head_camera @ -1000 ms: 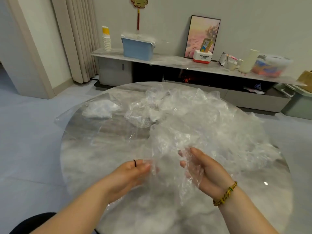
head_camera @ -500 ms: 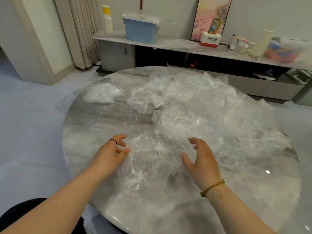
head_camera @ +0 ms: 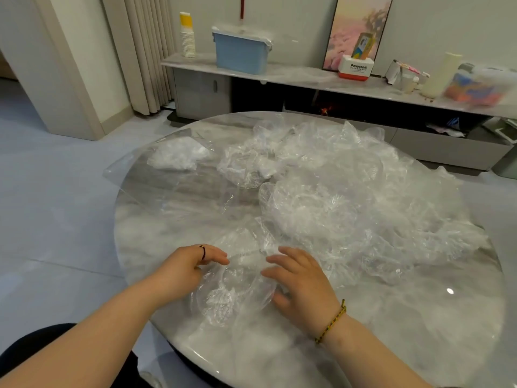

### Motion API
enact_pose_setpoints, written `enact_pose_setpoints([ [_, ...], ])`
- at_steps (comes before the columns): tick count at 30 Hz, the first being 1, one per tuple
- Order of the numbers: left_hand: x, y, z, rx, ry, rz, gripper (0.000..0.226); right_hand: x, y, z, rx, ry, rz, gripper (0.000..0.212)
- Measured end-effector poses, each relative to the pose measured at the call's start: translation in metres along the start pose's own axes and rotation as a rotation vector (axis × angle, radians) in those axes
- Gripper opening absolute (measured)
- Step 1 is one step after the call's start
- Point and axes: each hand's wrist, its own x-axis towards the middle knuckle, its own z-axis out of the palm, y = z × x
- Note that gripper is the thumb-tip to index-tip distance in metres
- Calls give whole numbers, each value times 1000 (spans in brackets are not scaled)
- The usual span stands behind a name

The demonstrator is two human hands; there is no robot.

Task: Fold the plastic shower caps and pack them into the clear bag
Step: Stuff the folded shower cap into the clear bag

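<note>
At the counter's [head_camera: 419,317] near edge, left hand [head_camera: 187,268] and right hand [head_camera: 303,288] flatten one shower cap [head_camera: 237,292], fingers [head_camera: 282,252] seemingly loose, not gripping; folding should follow.

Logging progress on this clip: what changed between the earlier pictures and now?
The shower cap, held up by both hands a second ago, was let go and now lies on the table; left hand and right hand touch its sides. Pile and clear bag stayed put.
</note>
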Motion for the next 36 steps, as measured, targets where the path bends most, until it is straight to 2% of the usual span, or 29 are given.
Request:
enact_pose_setpoints([
  [2, -3, -1, -3, 138, 1, 50, 69, 0, -3, 1, 80, 13, 35, 16],
  [5, -3, -5, -9, 360, -8, 90, 64, 0, -3, -5, 146, -43, 128, 23],
  [8, -2, -4, -9, 486, -7, 117, 55, -5, 5, -6, 136, -70, 123, 12],
  [9, -3, -3, -10, 536, -7, 133, 51, -6, 4, -6, 119, -81, 111, 16],
  [11, -4, -3, -10, 571, 56, 276, 34, -6, -2, -6, 80, -101, 64, 36],
  [13, -7, -7, -14, 442, 161, 355, 20, -4, -9, -3, 70, -83, -12, 31],
  [15, -12, -1, -18, 233, 166, 247, 15, 0, -20, -7, 222, -51, 58, 12],
  [16, -14, 5, -20, 79, 159, 161, 15, 4, -26, -15, 355, -13, 184, 10],
  [17, -14, 12, -22, -90, 179, 74, 23, 8, -32, -25, 540, -3, 348, 19],
  [19, -14, 22, -26, -408, 224, -60, 23, 16, -34, -41, 1056, -11, 706, 28],
  [20, -13, 27, -28, -494, 257, -118, 23, 18, -31, -47, 1180, 39, 808, 27],
  [22, -12, 29, -25, -607, 298, -196, 23, 21, -24, -51, 1270, 137, 932, 24],
  [24, -9, 30, -18, -627, 289, -250, 21, 23, -21, -51, 1229, 157, 996, 23],
  [27, 1, 22, -5, -525, 281, -330, 12, 20, -10, -37, 1060, 136, 1083, 24],
  [30, 7, 12, 5, -377, 290, -335, 5, 17, -3, -29, 823, 48, 1084, 9],
  [31, 8, 9, 7, -320, 280, -309, 8, 13, -1, -27, 714, -21, 1046, 26],
  [33, 9, 3, 11, -225, 255, -269, 14, 6, -2, -29, 361, -99, 828, 52],
  [35, 9, -1, 14, -153, 249, -255, 14, 2, -6, -38, 87, 28, 450, 55],
  [36, 10, -1, 15, -124, 260, -250, 12, 1, -8, -42, 44, 22, 264, 51],
])
